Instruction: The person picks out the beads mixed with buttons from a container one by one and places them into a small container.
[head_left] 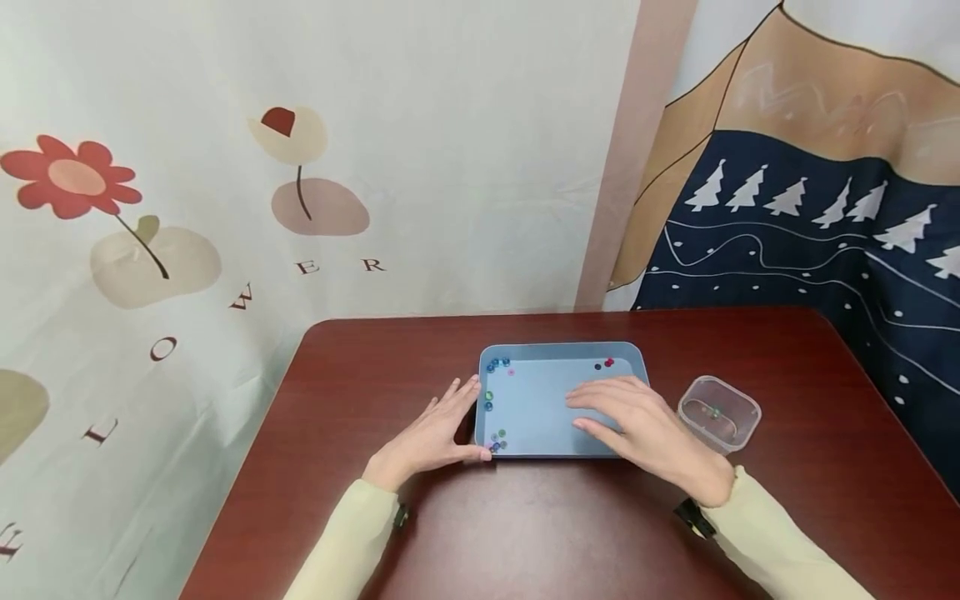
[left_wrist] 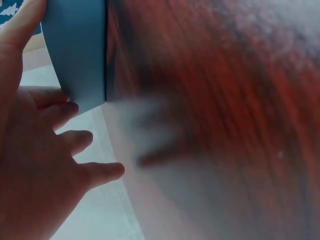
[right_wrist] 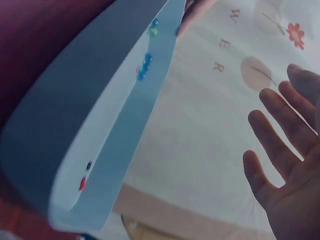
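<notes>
A shallow light-blue tray (head_left: pixel 536 400) lies on the table with small round beads in it. Blue beads (head_left: pixel 495 364) gather in the back left corner near one pink bead (head_left: pixel 512 372). A green bead (head_left: pixel 489 395) and a blue one sit along the left wall, and purple and green beads (head_left: pixel 498 442) fill the front left corner. Red beads (head_left: pixel 609 362) and a black bead (head_left: pixel 597 367) lie toward the back right. My left hand (head_left: pixel 431 437) touches the tray's left end, fingers spread. Over the tray's right side, my right hand (head_left: pixel 637 421) holds nothing, its fingers extended.
Right of the tray stands a small clear plastic box (head_left: pixel 720 412) with a little green inside. The brown table (head_left: pixel 375 358) ends at a printed curtain (head_left: pixel 465 167) behind it.
</notes>
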